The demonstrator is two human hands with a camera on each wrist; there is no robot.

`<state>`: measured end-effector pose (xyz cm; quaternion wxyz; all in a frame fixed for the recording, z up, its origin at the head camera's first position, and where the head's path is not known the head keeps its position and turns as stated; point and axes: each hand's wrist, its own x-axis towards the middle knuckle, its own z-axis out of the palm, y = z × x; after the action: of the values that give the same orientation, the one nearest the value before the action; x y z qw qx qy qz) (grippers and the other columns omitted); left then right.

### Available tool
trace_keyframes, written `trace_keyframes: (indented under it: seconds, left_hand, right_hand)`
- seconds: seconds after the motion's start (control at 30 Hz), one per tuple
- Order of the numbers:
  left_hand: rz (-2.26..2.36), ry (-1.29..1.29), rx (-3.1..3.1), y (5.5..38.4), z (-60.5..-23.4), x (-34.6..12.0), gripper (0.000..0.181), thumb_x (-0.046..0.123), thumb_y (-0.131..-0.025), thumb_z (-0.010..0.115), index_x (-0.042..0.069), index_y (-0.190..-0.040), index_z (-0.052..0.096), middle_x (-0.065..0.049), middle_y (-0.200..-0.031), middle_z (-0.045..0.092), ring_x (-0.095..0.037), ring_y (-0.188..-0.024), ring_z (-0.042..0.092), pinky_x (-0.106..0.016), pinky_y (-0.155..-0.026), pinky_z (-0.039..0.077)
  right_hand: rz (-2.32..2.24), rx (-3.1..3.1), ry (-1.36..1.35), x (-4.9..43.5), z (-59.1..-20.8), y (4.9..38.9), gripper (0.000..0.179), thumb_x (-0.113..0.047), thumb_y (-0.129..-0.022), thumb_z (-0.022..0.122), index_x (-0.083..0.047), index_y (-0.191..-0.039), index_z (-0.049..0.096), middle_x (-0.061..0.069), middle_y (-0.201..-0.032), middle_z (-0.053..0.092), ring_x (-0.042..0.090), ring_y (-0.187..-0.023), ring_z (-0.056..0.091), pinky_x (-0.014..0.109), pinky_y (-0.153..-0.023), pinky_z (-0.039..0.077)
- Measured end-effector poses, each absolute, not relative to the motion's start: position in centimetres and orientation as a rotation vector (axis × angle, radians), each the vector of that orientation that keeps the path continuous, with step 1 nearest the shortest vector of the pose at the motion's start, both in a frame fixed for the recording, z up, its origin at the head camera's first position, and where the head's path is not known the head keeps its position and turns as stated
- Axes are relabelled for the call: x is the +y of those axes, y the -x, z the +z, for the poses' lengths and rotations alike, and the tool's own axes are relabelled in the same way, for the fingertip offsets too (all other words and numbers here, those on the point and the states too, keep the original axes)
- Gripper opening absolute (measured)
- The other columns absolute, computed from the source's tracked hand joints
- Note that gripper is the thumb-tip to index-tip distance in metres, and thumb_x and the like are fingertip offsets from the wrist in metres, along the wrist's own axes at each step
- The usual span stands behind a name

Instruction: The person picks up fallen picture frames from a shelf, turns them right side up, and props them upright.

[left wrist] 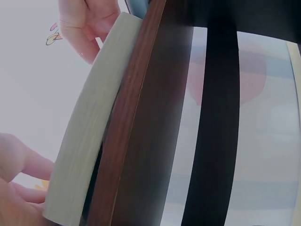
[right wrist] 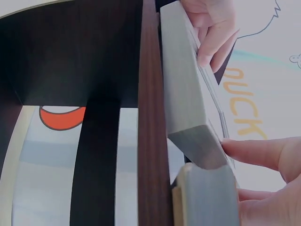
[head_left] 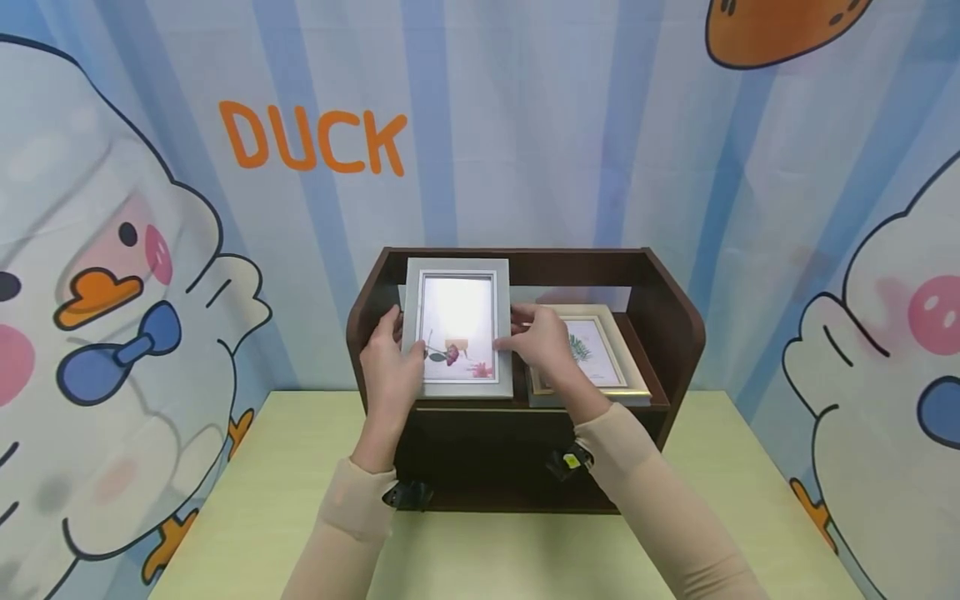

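A silver-grey picture frame [head_left: 459,388] with a dark red flower print leans back at the left of a dark brown wooden shelf [head_left: 678,350]. My left hand [head_left: 393,367] grips its left edge, thumb on the front and fingers round behind. At the opposite edge, my right hand [head_left: 542,337] pinches it with the thumb on the front. In the right wrist view, the silver frame's thick side [right wrist: 181,70] sits close to the shelf's front board [right wrist: 153,117]. A second, gold-edged frame [head_left: 618,350] with a green leaf print lies at the right, partly under my right wrist.
The shelf stands on a pale yellow-green table [head_left: 465,558], with its side panels rising beside both frames. Behind it hangs a blue-striped curtain [head_left: 525,167] printed with cartoon ducks. Wrist cameras are strapped under both sleeves.
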<state>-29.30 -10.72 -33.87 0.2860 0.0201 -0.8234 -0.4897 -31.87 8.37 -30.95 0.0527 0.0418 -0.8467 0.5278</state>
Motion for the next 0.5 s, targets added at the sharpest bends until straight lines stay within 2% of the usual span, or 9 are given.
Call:
trace_keyframes:
  seconds: [0.23,0.5]
  left_hand:
    - [-1.33,0.006,-2.101,29.2,-33.98,-10.65,0.052,0.003,-0.087,0.064,0.004,-0.137,0.048,-0.016,-0.129,0.056,-0.028,-0.117,0.058,-0.036,-0.097,0.049]
    - [-1.331,0.086,-1.99,29.25,-34.35,-10.7,0.048,0.003,-0.088,0.064,0.004,-0.135,0.051,-0.017,-0.124,0.057,-0.027,-0.116,0.059,-0.033,-0.095,0.05]
  right_hand:
    - [1.733,-2.505,-0.096,8.55,-30.38,31.86,0.067,0.0,-0.076,0.076,-0.005,-0.137,0.049,0.014,-0.131,0.056,0.027,-0.119,0.058,0.035,-0.095,0.05]
    - [1.853,-2.408,-0.109,8.69,-30.05,31.78,0.065,0.004,-0.076,0.075,-0.005,-0.134,0.049,0.016,-0.13,0.056,0.029,-0.116,0.058,0.038,-0.094,0.051]
